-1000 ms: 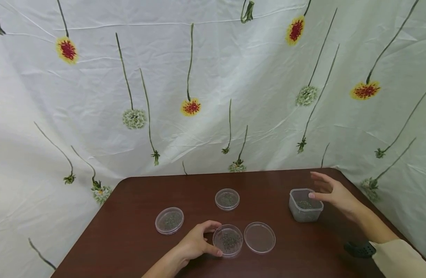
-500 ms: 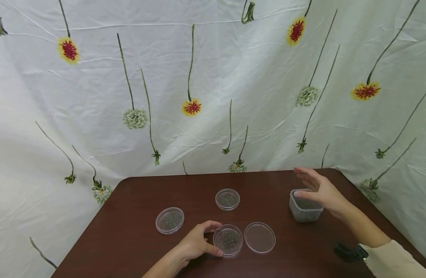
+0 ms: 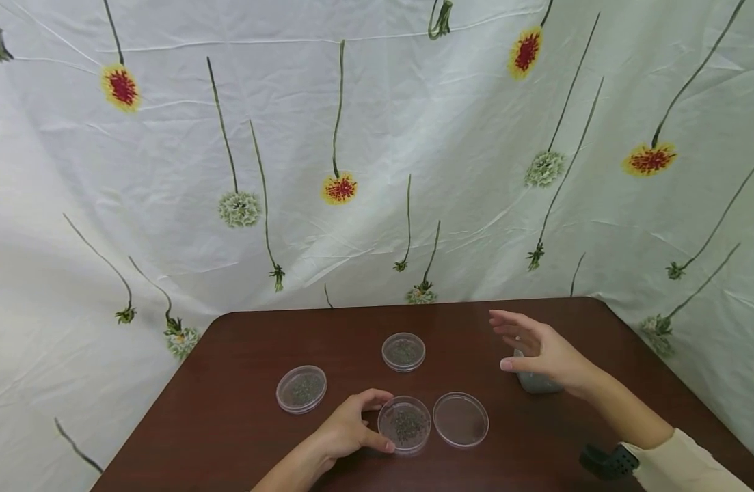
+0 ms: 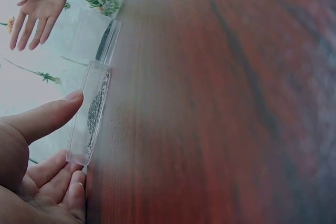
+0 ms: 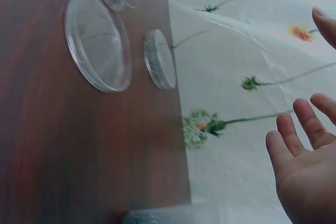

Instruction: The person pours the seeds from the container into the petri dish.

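My left hand holds a clear petri dish by its side on the table, thumb at the near edge and fingers at the far edge. Small dark greenish bits lie inside the dish, seen edge-on in the left wrist view. Right beside it lies a clear petri dish lid with nothing visible in it. My right hand hovers with spread fingers and holds nothing. It covers most of a translucent square plastic tub in the head view.
Two more covered petri dishes with similar bits rest on the dark brown table: one dish to the left, another dish farther back. A white cloth with printed flowers hangs behind the table.
My right hand has moved left from the tub's right side to in front of it, now hiding much of it. The left hand and the dishes have stayed put.
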Demonstrator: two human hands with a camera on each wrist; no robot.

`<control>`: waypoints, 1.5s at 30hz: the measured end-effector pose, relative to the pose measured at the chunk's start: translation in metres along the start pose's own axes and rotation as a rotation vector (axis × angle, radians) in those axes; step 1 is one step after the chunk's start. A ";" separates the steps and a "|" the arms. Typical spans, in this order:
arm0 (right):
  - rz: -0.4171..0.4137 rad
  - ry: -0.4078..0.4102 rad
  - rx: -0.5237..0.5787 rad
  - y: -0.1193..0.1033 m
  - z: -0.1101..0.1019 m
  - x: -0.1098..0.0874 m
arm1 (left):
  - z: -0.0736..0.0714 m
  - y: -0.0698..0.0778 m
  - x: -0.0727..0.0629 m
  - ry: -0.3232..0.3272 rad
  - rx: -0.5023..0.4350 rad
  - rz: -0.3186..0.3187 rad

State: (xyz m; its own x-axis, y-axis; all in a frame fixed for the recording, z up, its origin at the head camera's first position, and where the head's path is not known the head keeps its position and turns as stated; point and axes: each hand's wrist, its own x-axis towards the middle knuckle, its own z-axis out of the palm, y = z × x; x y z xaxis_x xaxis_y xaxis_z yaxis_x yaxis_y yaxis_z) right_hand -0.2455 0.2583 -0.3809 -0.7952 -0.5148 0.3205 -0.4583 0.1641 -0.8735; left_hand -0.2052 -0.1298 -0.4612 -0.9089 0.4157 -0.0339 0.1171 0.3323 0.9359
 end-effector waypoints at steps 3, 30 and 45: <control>-0.010 -0.046 0.008 0.003 0.009 0.001 | 0.000 0.000 0.000 -0.004 -0.005 -0.001; -0.055 -0.231 -0.038 0.030 0.051 0.000 | -0.001 0.001 0.000 0.000 -0.002 0.020; -0.010 -0.332 -0.391 0.047 0.056 -0.009 | 0.000 0.001 0.001 0.002 0.000 0.002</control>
State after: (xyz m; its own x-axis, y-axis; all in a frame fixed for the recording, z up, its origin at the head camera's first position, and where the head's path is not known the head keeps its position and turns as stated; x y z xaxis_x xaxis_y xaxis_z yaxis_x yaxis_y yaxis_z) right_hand -0.2377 0.2230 -0.4451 -0.6500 -0.7471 0.1390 -0.6302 0.4277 -0.6480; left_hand -0.2057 -0.1289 -0.4607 -0.9092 0.4151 -0.0314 0.1192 0.3319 0.9358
